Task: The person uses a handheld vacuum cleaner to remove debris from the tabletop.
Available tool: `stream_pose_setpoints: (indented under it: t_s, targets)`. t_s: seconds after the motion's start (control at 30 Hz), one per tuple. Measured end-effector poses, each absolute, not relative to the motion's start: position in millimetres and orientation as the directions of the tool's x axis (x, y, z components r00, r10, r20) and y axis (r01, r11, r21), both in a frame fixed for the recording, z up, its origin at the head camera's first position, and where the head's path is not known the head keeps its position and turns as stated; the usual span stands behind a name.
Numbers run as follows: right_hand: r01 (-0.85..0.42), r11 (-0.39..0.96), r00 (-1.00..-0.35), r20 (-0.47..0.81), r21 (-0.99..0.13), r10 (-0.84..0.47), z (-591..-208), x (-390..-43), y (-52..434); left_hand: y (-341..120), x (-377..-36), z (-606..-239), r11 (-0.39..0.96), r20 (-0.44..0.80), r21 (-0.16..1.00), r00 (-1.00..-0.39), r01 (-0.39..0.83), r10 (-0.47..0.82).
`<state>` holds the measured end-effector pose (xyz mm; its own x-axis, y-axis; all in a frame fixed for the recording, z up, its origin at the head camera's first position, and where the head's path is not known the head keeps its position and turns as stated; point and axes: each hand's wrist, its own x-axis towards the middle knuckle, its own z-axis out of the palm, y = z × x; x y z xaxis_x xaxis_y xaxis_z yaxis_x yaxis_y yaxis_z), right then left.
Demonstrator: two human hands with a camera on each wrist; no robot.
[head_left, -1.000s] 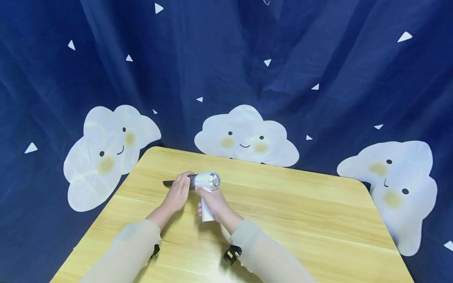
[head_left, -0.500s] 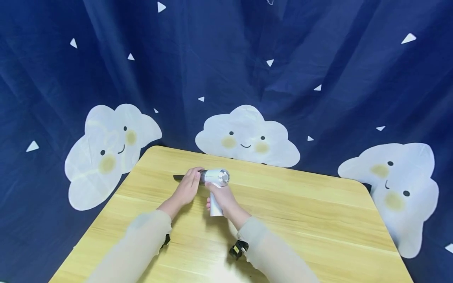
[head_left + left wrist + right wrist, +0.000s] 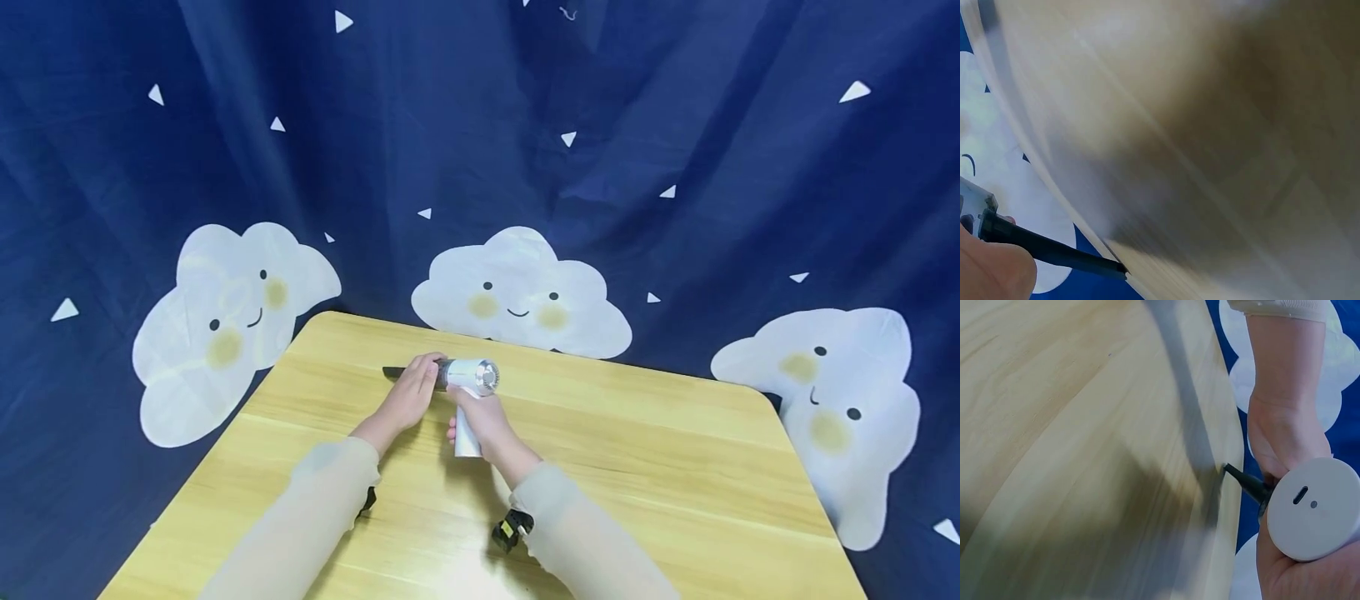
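Observation:
A small white handheld device (image 3: pixel 472 379) with a round grilled rear end and a white handle lies just above the wooden table (image 3: pixel 637 467). A thin black nozzle (image 3: pixel 396 372) sticks out of its front to the left. My right hand (image 3: pixel 483 421) grips the white handle (image 3: pixel 1313 519) from below. My left hand (image 3: pixel 414 392) holds the front of the device where the black nozzle (image 3: pixel 1054 250) joins it. In the right wrist view the nozzle tip (image 3: pixel 1235 472) points at the table's edge.
Behind the table hangs a dark blue curtain (image 3: pixel 480 150) with white smiling clouds (image 3: pixel 521 292). The light wooden tabletop stretches to the right and toward me. Small black wrist devices (image 3: pixel 510 529) sit on both sleeves.
Both hands and the device have shifted a little to the right and slightly away from me across the table. The grips look the same.

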<state>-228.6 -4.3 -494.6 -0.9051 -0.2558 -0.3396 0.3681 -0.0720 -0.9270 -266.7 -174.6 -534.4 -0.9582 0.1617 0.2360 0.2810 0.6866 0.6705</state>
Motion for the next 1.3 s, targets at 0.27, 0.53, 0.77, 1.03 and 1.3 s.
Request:
stream_pose_setpoints:
  t_s: [0.27, 0.53, 0.77, 1.03, 1.3]
  targets:
    - [0.375, -0.063, -0.910, -0.354, -0.925, -0.218, -494, -231, -16, -185, -270, -533, 0.683, 0.221, 0.678, -0.961, 0.273, 0.165]
    - [0.385, -0.075, -0.907, -0.362, -0.920, -0.216, -496, -231, -25, -194, -273, -535, 0.688, 0.236, 0.664, -0.955, 0.292, 0.177]
    - [0.376, -0.077, -0.911, -0.353, -0.923, -0.212, -497, -232, -27, -194, -273, -535, 0.690, 0.255, 0.657, -0.951, 0.304, 0.176]
    - [0.353, -0.065, -0.910, -0.327, -0.933, -0.255, -496, -233, -6, -175, -272, -534, 0.684, 0.252, 0.669, -0.955, 0.291, 0.159]
    - [0.362, -0.019, -0.897, -0.342, -0.932, -0.281, -493, -231, 23, -150, -268, -535, 0.679, 0.241, 0.673, -0.955, 0.293, 0.173]
